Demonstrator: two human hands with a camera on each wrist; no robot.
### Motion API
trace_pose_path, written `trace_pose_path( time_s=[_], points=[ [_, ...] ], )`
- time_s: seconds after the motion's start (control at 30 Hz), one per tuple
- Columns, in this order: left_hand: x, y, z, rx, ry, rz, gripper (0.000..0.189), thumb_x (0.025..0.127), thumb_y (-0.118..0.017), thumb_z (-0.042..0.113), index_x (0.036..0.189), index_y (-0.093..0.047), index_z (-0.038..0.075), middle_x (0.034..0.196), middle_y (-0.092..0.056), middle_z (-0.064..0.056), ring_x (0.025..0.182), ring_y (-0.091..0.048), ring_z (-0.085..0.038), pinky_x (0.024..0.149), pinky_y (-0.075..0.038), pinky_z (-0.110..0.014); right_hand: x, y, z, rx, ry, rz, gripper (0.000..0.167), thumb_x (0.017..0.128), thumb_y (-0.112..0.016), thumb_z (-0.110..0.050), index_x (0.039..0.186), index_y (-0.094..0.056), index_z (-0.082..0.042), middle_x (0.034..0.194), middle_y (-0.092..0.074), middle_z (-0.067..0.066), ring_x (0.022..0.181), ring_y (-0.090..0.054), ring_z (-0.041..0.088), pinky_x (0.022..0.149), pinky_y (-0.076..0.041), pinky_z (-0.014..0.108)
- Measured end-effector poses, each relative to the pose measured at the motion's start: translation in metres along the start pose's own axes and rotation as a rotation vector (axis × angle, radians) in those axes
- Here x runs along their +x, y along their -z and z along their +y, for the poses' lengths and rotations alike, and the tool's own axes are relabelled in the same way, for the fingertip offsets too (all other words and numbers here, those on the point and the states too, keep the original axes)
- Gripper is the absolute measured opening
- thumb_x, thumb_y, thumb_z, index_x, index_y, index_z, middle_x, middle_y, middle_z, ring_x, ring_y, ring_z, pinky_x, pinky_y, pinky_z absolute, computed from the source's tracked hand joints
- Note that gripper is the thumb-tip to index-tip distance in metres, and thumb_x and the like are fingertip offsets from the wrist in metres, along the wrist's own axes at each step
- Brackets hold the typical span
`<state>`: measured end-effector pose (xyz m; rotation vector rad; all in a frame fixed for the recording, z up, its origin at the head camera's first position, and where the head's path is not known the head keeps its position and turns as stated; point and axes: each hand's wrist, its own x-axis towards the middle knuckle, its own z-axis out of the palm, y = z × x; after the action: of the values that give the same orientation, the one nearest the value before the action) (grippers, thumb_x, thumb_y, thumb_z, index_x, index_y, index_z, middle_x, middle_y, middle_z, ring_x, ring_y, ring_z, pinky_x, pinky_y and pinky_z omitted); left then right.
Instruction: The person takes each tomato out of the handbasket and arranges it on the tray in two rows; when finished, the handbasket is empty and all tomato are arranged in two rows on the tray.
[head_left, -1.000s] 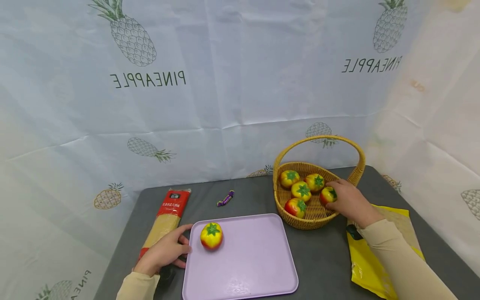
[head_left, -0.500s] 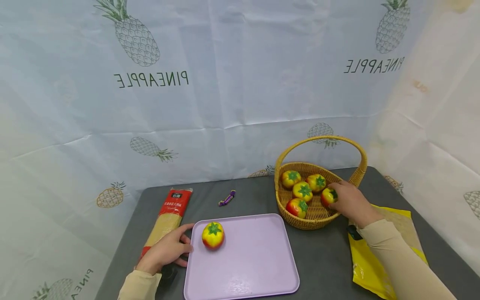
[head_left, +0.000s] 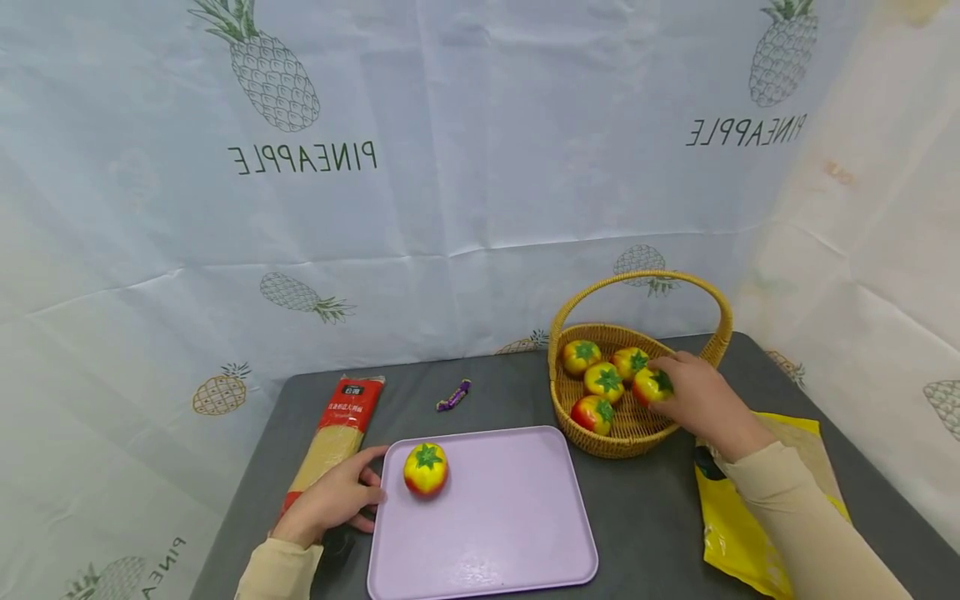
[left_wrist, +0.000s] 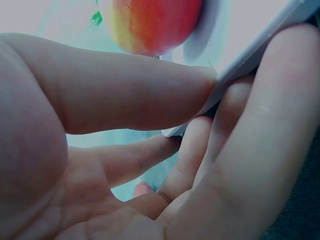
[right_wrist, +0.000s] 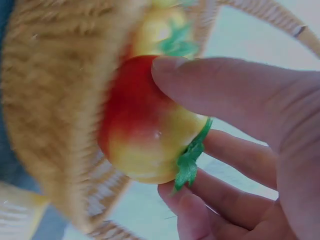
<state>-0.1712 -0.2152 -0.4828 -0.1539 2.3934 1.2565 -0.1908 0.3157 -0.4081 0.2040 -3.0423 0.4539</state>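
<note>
My right hand [head_left: 705,398] is inside the wicker basket [head_left: 618,446], holding a red-and-yellow persimmon-like fruit [right_wrist: 145,120] with a green leafy top. The thumb lies on one side of it and the fingers on the other. Several similar fruits [head_left: 604,382] sit beside it in the basket. At the left edge of the lilac tray [head_left: 495,525], my left hand [head_left: 333,502] pinches the rim, thumb over it and fingertips against its outer underside, as the left wrist view shows. One more such fruit [head_left: 426,470] stands near the tray's upper left corner.
A red-ended pasta packet [head_left: 337,442] lies left of the tray, partly behind my left hand. A small purple-wrapped candy [head_left: 453,395] lies behind the tray. Under my right forearm is a yellow bag [head_left: 738,533]. The basket's tall handle [head_left: 645,275] arches over it.
The fruit in my right hand has shifted a little left and up within the basket, the hand moving with it. My left hand stays at the tray's edge.
</note>
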Motion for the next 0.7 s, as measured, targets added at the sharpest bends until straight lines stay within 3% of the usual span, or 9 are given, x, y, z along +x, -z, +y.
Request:
trace_pose_path(
  time_s=[0.3, 0.53, 0.7],
  points=[
    [-0.002, 0.002, -0.002, -0.009, -0.006, 0.000, 0.072, 0.093, -0.076, 0.004, 0.160, -0.049, 0.012, 0.103, -0.057, -0.014, 0.079, -0.068, -0.026, 0.064, -0.068, -0.041, -0.004, 0.011, -0.057, 0.006, 0.097, 0.055, 0.063, 0.083, -0.092, -0.019, 0.137, -0.068, 0.004, 0.134, -0.065, 0.030, 0.122, -0.062, 0.049, 0.103, -0.056, 0.065],
    [-0.003, 0.002, -0.002, -0.022, -0.016, 0.003, 0.072, 0.093, -0.075, 0.004, 0.160, -0.048, 0.012, 0.103, -0.058, -0.014, 0.078, -0.068, -0.025, 0.063, -0.068, -0.041, -0.009, 0.000, -0.105, 0.083, 0.172, 0.097, 0.061, 0.083, -0.093, -0.016, 0.137, -0.070, 0.001, 0.134, -0.066, 0.023, 0.121, -0.064, 0.042, 0.100, -0.061, 0.058],
    [-0.002, 0.002, -0.002, -0.024, -0.021, 0.004, 0.073, 0.093, -0.075, 0.003, 0.160, -0.049, 0.012, 0.102, -0.057, -0.014, 0.078, -0.066, -0.026, 0.063, -0.068, -0.040, -0.010, -0.018, -0.137, 0.120, 0.217, 0.074, 0.060, 0.082, -0.094, -0.017, 0.136, -0.071, -0.004, 0.135, -0.068, 0.017, 0.121, -0.065, 0.037, 0.101, -0.062, 0.054]
  ],
)
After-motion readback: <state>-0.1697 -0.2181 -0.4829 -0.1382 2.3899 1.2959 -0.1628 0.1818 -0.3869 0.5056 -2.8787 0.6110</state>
